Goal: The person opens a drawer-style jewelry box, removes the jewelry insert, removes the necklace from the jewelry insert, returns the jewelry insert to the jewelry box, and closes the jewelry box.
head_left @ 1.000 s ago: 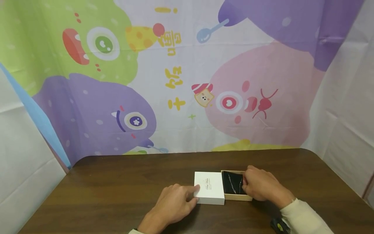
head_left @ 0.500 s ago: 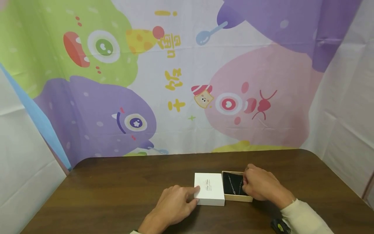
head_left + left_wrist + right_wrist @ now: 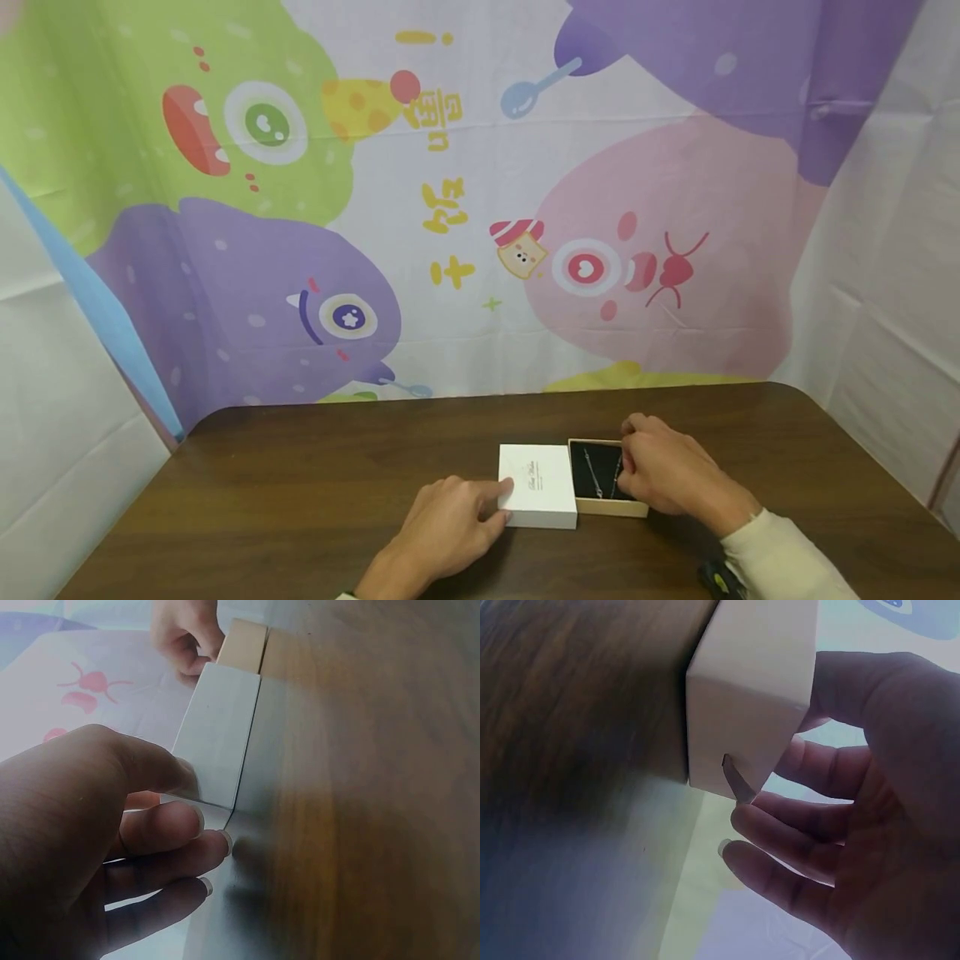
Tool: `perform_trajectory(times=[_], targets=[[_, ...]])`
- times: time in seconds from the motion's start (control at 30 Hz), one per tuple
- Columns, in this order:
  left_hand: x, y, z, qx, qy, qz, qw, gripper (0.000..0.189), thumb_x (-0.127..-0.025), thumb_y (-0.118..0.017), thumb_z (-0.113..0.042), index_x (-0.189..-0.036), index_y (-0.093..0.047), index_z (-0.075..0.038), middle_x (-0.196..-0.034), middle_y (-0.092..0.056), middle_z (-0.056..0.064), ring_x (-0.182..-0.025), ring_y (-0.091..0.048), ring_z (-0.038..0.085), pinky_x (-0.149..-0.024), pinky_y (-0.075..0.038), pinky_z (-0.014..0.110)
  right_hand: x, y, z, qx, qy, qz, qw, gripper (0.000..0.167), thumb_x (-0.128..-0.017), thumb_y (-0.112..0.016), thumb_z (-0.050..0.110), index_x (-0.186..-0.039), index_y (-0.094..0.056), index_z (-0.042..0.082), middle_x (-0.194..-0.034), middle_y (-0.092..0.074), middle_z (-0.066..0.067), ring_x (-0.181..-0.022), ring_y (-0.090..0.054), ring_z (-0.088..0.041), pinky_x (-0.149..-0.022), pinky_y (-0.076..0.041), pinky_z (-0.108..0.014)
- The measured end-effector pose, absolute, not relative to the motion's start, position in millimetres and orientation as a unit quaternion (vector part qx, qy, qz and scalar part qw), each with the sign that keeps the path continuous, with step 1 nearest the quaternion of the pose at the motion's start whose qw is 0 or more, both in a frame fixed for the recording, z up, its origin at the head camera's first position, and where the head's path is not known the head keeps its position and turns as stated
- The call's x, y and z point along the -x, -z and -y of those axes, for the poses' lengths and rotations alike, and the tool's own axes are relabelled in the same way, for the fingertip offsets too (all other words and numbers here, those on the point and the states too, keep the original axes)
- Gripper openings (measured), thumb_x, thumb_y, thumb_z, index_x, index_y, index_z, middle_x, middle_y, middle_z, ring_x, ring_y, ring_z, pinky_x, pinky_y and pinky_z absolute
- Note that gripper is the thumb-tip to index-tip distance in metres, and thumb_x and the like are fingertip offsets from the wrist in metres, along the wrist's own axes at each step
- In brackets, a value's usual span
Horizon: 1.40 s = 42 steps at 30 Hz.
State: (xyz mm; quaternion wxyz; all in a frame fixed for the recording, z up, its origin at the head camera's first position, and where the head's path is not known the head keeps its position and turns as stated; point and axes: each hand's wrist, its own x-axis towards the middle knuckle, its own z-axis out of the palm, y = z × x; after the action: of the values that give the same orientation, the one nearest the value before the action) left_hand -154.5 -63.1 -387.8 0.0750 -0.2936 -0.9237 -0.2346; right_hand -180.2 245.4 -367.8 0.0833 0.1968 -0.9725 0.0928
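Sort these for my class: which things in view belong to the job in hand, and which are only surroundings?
Likely the job:
White box cover, held by the left hand
Tan tray adjoining it, right hand at its end
Black pad and chain in the tray

Only surroundings:
Brown table
Printed cloth behind it

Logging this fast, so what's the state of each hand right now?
Left hand: holding the white box sleeve.
Right hand: at the tan drawer; whether it grips anything can't be told.
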Motion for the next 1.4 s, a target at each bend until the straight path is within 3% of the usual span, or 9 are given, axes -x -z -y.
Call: perform_trajectory(times=[0.17, 0.33, 0.67, 1.4], targets=[[154.5, 388.3, 63.0, 0.297, 0.233, 0.923, 0.078, 0.033, -0.087, -0.075, -0.027, -0.119, -0.076, -0.02, -0.054, -0.047, -0.022, -0.049, -0.035, -0.002, -0.044, -0.03, 0.023, 179.2, 366.5, -245.6, -0.202, -0.086, 0.97, 0.105, 0.022, -0.069, -0.065, 0.016, -0.06, -0.048, 0.026, -0.102, -0.061, 0.003, -0.094, -0.056, -0.019, -0.06, -0.044, -0.032], [154.6, 388.7, 62.4, 0.297, 0.232, 0.923, 0.074, 0.033, -0.088, -0.074, -0.027, -0.12, -0.075, -0.02, -0.055, -0.048, -0.021, -0.048, -0.032, -0.001, -0.043, -0.03, 0.024, 177.8, 365.3, -245.5, -0.195, -0.101, 0.969, 0.115, 0.023, -0.07, -0.066, 0.015, -0.06, -0.047, 0.025, -0.104, -0.059, 0.004, -0.097, -0.055, -0.02, -0.06, -0.042, -0.032], [154.6, 388.5, 62.5, 0.299, 0.225, 0.924, 0.081, 0.034, -0.087, -0.074, -0.029, -0.12, -0.075, -0.02, -0.058, -0.051, -0.02, -0.051, -0.039, -0.001, -0.046, -0.034, 0.023, 180.0, 364.2, -244.2, -0.185, -0.092, 0.969, 0.132, 0.02, -0.071, -0.068, 0.019, -0.063, -0.05, 0.026, -0.075, -0.044, 0.013, -0.068, -0.044, -0.007, -0.052, -0.039, -0.03], [154.1, 388.2, 63.2, 0.293, 0.226, 0.926, 0.077, 0.034, -0.088, -0.074, -0.029, -0.121, -0.075, -0.02, -0.053, -0.044, -0.023, -0.049, -0.036, -0.001, -0.046, -0.033, 0.023, 180.9, 364.0, -243.8, -0.199, -0.106, 0.965, 0.137, 0.02, -0.073, -0.068, 0.019, -0.067, -0.05, 0.026, -0.077, -0.043, 0.013, -0.059, -0.042, -0.004, -0.051, -0.037, -0.03]])
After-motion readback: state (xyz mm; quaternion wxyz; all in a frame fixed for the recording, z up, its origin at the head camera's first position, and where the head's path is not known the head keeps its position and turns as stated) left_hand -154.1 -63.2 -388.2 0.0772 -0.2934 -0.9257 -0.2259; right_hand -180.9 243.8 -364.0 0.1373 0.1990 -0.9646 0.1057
